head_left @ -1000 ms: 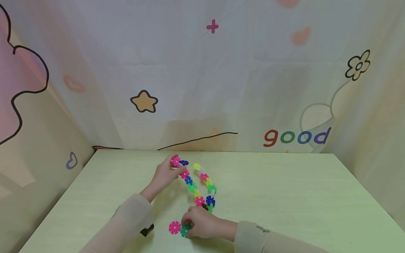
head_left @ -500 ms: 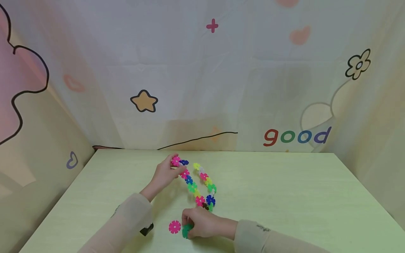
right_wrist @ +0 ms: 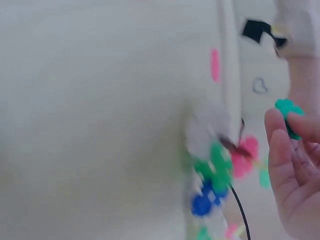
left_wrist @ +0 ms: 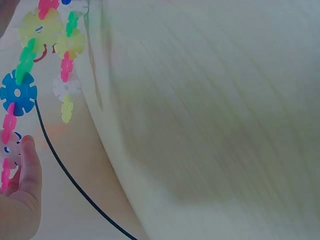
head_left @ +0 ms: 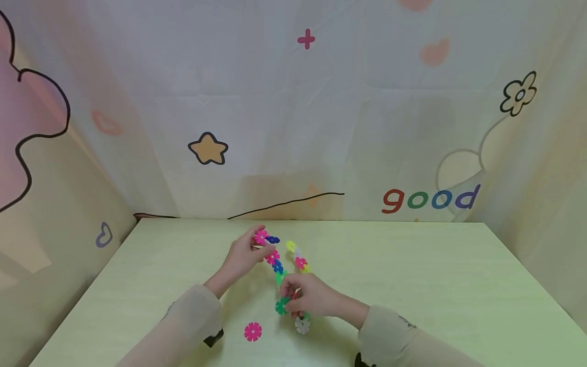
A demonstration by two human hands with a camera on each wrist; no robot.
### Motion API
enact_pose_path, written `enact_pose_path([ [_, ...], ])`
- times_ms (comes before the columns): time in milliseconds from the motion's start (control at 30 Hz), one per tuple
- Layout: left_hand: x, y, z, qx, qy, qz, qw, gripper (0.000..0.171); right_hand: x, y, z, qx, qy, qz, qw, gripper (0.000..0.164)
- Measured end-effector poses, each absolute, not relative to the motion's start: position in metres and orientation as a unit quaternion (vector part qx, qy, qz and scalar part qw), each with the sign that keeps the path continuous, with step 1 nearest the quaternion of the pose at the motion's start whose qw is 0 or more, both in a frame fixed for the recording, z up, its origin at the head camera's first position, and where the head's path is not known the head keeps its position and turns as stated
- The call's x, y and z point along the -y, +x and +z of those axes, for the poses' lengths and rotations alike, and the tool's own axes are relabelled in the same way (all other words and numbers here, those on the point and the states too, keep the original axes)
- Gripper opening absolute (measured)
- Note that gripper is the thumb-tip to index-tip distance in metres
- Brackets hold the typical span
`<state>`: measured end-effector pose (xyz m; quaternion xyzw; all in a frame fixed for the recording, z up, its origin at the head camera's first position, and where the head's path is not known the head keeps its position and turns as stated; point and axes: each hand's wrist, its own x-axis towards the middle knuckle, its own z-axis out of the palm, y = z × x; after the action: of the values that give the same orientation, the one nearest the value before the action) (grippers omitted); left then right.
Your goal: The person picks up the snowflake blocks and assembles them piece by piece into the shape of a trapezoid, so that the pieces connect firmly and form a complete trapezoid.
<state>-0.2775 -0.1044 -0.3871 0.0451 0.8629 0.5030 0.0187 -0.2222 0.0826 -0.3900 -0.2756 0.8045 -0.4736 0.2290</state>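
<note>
My left hand (head_left: 242, 254) grips the far left end of a chain of interlocking snowflake discs (head_left: 277, 266) in pink, blue, green, yellow and white. In the left wrist view, its thumb lies against a white disc (left_wrist: 10, 150). The chain bends near me and runs back on the right to a yellow disc (head_left: 291, 246). My right hand (head_left: 318, 295) pinches a dark green snowflake disc (right_wrist: 289, 114) between thumb and finger, over the near bend, hiding part of it. A white disc (head_left: 302, 325) of the chain shows just below that hand.
A loose pink snowflake disc (head_left: 252, 332) lies on the pale table (head_left: 412, 285) in front of both hands. Behind the table hangs a printed curtain (head_left: 284, 127). Black straps (head_left: 213, 338) show under the sleeves.
My right hand has lifted the green disc from beside the loose pink one and carried it away from me to the chain's bend. The left hand and chain have shifted slightly right.
</note>
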Motion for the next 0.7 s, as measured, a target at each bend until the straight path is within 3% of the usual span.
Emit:
enact_pose_path([
  [367,0.092,-0.268,-0.382,-0.851,0.087,0.517,0.032,0.063,-0.109,-0.248,-0.370,-0.807,-0.242,-0.531,0.085,0.011],
  [700,0.084,-0.266,-0.382,-0.852,0.107,0.510,0.046,0.060,-0.119,-0.265,-0.373,-0.799,-0.156,-0.575,0.075,0.014],
])
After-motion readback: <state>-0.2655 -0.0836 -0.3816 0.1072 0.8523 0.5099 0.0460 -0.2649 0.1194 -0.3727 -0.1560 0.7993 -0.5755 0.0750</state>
